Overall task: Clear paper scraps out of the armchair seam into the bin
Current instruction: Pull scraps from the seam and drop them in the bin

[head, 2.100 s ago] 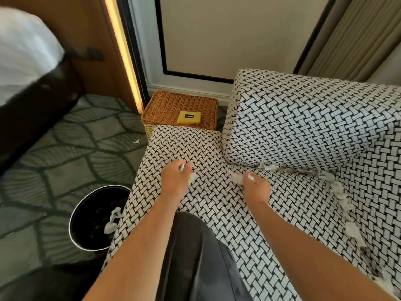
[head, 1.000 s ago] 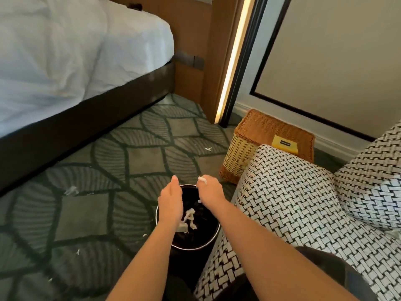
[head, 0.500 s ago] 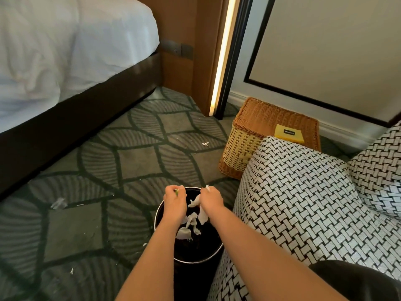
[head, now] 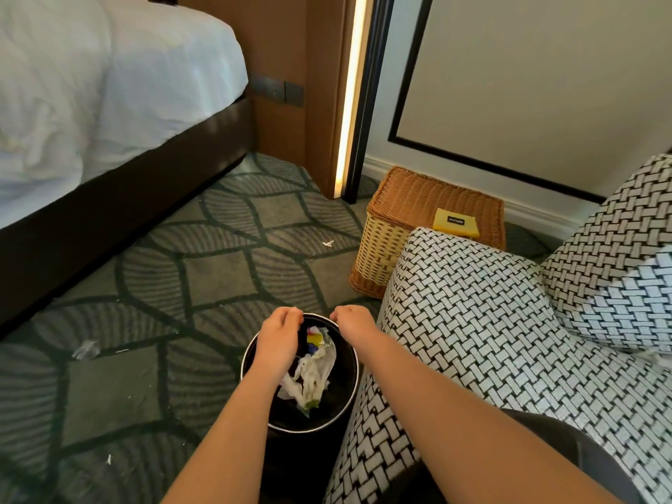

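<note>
A black round bin (head: pixel 309 428) stands on the carpet against the front left corner of the black-and-white woven armchair (head: pixel 472 321). Crumpled white paper scraps (head: pixel 312 372) with a yellow and a blue bit lie inside it. My left hand (head: pixel 280 331) hovers over the bin's far left rim, fingers curled downward, with no scrap showing in it. Just right of it, my right hand (head: pixel 351 320) hangs over the far rim and also looks empty. A few white scraps (head: pixel 651 354) peek from the armchair seam at the right edge.
A wicker basket (head: pixel 418 201) with a yellow pad (head: pixel 456 221) on its lid sits behind the armchair. Loose scraps lie on the patterned carpet, one (head: pixel 328 243) ahead and one (head: pixel 85 349) to the left. A bed (head: pixel 109 85) fills the upper left.
I turned from the armchair seam to the bin with scraps in both hands. Since half a second ago the scraps have dropped from both hands into the bin.
</note>
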The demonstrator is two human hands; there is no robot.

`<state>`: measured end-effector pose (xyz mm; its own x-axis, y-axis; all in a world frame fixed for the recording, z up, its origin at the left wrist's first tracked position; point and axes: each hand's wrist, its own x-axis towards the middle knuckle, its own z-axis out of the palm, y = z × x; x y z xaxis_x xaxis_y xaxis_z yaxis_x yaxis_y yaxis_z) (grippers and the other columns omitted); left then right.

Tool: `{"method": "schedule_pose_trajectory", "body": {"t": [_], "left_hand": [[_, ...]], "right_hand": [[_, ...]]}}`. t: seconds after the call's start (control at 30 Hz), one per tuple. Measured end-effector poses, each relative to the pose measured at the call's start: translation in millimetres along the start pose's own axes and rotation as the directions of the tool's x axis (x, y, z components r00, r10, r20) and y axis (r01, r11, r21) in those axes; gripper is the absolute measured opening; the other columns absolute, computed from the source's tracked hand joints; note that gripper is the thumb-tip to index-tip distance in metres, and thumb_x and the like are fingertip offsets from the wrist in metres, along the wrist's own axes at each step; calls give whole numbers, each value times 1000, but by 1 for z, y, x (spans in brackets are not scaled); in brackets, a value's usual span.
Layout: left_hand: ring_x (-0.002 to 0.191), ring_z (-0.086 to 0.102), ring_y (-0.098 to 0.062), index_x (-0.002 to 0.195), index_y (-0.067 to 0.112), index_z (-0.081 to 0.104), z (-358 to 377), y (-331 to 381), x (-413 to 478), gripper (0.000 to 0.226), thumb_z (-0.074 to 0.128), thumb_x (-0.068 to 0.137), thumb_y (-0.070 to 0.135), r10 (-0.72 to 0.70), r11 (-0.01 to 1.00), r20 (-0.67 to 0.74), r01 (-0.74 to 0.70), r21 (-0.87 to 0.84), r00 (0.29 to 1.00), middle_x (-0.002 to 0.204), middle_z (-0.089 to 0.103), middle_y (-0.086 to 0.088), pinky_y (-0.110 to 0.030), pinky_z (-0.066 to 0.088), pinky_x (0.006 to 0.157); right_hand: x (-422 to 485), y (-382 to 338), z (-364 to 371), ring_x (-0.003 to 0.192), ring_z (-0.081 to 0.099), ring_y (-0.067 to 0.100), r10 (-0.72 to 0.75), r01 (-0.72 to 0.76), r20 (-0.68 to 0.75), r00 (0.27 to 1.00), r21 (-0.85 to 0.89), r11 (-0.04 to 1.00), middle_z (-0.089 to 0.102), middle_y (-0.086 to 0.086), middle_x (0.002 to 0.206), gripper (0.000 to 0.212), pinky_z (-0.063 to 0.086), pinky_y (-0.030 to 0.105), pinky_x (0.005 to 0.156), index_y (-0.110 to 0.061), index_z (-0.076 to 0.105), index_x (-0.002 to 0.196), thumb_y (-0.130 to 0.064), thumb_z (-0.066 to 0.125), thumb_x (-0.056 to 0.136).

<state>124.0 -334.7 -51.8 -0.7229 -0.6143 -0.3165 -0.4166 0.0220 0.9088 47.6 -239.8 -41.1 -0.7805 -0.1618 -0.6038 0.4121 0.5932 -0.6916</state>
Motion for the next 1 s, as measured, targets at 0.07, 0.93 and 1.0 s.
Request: {"method": "schedule_pose_trajectory", "body": {"t": [0.07,0.93,1.0], "left_hand": [[88,61,-26,73,17,59,0,5,-12,27,42,94,14,2,1000,20,-2,-24,1000,79,62,-2,-35,47,81],[101,58,-16,106,10,60,118,147,-177,33,39,94,34,29,884,635,-317,345,772,110,62,-3,-29,43,79],[100,59,-17,100,10,59,144,150,-187,32,41,92,35,7,857,682,-356,374,732,109,62,-4,-30,42,75]], "right_hand": [[-9,-3,-13,89,58,28,15,-16,30,999,21,1000,61,16,100,30,46,36,81,1,64,106,-12,43,89],[-106,141,-255,103,52,22,-292,73,-397,870,-482,873,53,9,114,26,51,37,84,-14,55,115,-23,40,95],[-114,173,-272,118,45,21,-283,-3,-493,823,-502,865,50,6,127,32,46,41,96,-16,51,124,-25,42,95]]}}
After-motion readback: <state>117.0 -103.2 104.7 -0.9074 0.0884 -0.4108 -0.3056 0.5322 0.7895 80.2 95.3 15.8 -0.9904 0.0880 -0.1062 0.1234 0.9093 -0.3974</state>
